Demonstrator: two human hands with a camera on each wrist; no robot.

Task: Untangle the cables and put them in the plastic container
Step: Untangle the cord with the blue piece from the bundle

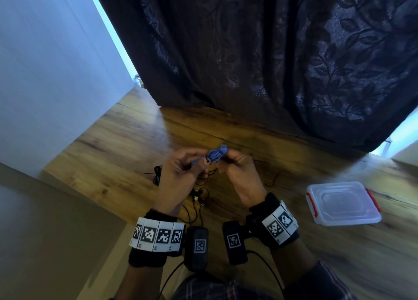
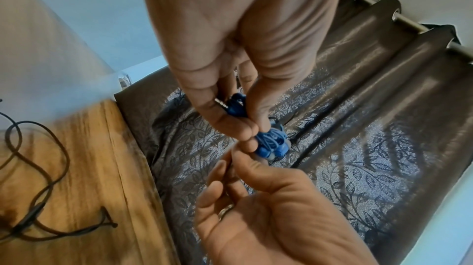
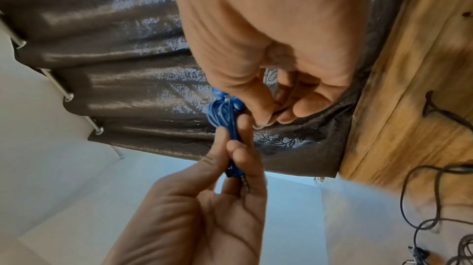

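Note:
A small blue earphone cable bundle (image 1: pixel 214 155) is held up above the wooden table (image 1: pixel 108 146) between both hands. My left hand (image 1: pixel 194 164) pinches the end with the metal jack plug (image 2: pixel 220 103) between thumb and fingers. From the other side, my right hand (image 1: pixel 229 160) pinches the wound part with its fingertips. In the left wrist view the blue bundle (image 2: pixel 271 142) shows its earbuds below the left hand (image 2: pixel 238 119). Tangled black cables (image 1: pixel 199 198) lie on the table under the hands. The clear plastic container (image 1: pixel 343 220) with red clips sits to the right, apart from both hands.
A dark leaf-patterned curtain (image 1: pixel 271 62) hangs to the table's far edge. A white wall (image 1: pixel 45 73) stands at left, past the table's left edge. More black cable (image 3: pixel 422 198) trails toward me. Bare wood lies between the hands and the container.

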